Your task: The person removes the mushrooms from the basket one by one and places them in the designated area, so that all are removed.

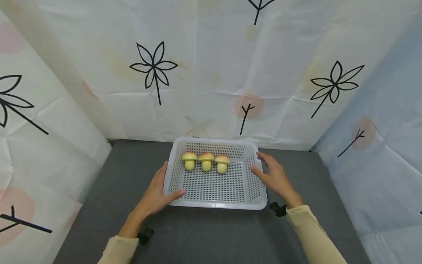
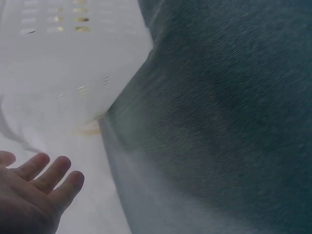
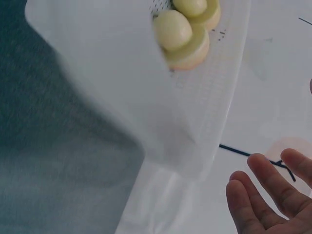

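A white plastic basket (image 1: 214,203) with slotted walls stands on the dark tabletop in the head view. Inside it, toward the back left, three toy mushrooms (image 1: 206,165) with yellow-green caps stand in a row. My left hand (image 1: 156,198) is at the basket's left side, thumb spread over the front left corner. At the right side is my right hand (image 1: 275,178), its thumb and fingertips near the right rim. In both wrist views the fingers (image 2: 66,192) are extended and spread, holding nothing. Two mushrooms (image 3: 173,30) show past the basket wall in the right wrist view.
White cloth (image 1: 214,73) with printed black flowers hangs behind the table, with more cloth along the left and right sides. Grey tabletop (image 1: 211,234) surrounds the basket. A small black wrist device (image 1: 278,209) is on the right wrist, with another (image 1: 145,236) on the left.
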Demonstrator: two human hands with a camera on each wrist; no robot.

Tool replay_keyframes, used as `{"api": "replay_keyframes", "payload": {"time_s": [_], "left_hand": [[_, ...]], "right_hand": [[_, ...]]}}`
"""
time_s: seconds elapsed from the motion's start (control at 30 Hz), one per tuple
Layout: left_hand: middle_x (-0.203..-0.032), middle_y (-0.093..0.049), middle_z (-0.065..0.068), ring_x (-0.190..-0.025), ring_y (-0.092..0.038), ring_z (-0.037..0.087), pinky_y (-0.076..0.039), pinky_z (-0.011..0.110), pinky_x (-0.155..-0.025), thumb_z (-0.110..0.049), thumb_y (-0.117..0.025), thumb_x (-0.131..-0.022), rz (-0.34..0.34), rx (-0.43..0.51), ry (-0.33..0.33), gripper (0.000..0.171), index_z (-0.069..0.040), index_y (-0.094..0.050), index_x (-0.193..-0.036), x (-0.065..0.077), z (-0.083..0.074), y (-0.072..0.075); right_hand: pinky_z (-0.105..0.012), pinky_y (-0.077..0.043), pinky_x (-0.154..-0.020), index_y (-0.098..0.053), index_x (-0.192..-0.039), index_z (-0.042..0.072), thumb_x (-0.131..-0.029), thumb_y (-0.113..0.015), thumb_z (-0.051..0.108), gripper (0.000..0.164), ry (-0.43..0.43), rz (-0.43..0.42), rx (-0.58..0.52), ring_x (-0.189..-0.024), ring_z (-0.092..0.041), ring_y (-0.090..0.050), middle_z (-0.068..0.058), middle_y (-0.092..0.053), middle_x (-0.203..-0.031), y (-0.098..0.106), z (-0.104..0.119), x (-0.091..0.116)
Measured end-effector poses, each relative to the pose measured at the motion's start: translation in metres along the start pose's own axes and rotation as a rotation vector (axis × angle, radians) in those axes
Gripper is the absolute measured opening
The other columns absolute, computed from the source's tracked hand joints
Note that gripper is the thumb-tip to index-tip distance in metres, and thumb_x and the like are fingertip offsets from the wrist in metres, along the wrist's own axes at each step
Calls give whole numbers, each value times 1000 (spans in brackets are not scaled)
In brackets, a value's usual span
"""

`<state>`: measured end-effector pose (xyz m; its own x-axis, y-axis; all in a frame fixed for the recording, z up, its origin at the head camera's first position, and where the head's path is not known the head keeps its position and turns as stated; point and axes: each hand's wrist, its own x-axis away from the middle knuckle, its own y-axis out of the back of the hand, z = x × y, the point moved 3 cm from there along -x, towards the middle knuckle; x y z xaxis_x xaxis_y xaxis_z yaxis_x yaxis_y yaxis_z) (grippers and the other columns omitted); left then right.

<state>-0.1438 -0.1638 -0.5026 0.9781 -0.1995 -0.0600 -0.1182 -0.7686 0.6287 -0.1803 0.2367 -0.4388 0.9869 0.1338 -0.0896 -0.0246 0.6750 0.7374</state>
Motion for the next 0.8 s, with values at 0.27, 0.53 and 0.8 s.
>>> {"api": "replay_keyframes", "payload": {"time_s": [0.27,0.53,0.8], "left_hand": [[-165,-18,16,-142,-30,39,-33,69,-103,-57,-85,-75,-5,22,0,131,-22,3,-164,5,7,-9],[-165,-18,16,-146,-25,41,-30,70,-104,-55,-88,-72,-14,31,-15,133,-20,2,-165,6,16,-16],[-165,-17,16,-145,-26,41,-29,70,-103,-51,-89,-72,-10,73,-26,134,-25,4,-164,6,20,-19]], "right_hand": [[-56,-42,-102,-45,-150,1,-95,-73,27,67,49,31,-27,-126,-41,-53,-24,-55,-140,-22,15,-12],[-53,-43,-102,-45,-150,2,-95,-73,28,67,18,97,-83,-125,-39,-53,-23,-55,-139,-42,22,-31],[-53,-44,-100,-44,-151,3,-93,-76,28,71,-31,131,-111,-127,-42,-52,-23,-51,-142,-62,26,-49]]}}
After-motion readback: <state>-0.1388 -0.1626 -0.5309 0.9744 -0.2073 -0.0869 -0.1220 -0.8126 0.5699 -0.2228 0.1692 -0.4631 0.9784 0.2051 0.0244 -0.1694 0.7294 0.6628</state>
